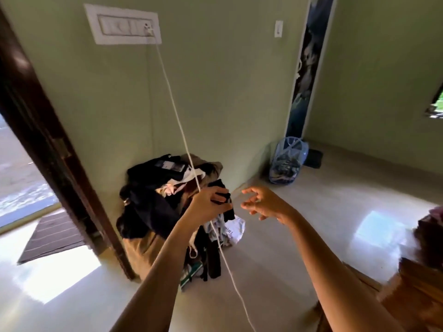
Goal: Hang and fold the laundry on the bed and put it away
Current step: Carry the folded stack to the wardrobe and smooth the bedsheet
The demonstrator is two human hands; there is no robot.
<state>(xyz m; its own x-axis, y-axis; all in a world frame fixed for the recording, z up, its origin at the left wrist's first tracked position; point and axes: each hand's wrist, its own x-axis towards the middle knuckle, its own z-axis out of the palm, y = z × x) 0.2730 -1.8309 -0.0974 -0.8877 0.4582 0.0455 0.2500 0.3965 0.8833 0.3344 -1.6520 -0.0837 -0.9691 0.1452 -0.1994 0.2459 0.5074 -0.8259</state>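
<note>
Left hand (208, 203) pinched a small black garment (221, 186) against a white clothesline (177, 121), fingers curled round the cloth. Right hand (262, 203) hovered just beside it, fingers apart and loosely bent, holding nothing. The line ran from a switch panel (124, 25) on the wall down past both hands. The step looked like hanging. The next move likely called for the free hand to draw the cloth over the line so it sat evenly. A heap of clothes (153, 185) stood under the line, at the foot of the wall by the door frame (48, 140), where long pieces might brush it. A blue mesh bag (287, 161) sat in the floor's far corner, and a doormat (52, 236) lay at the doorway
</note>
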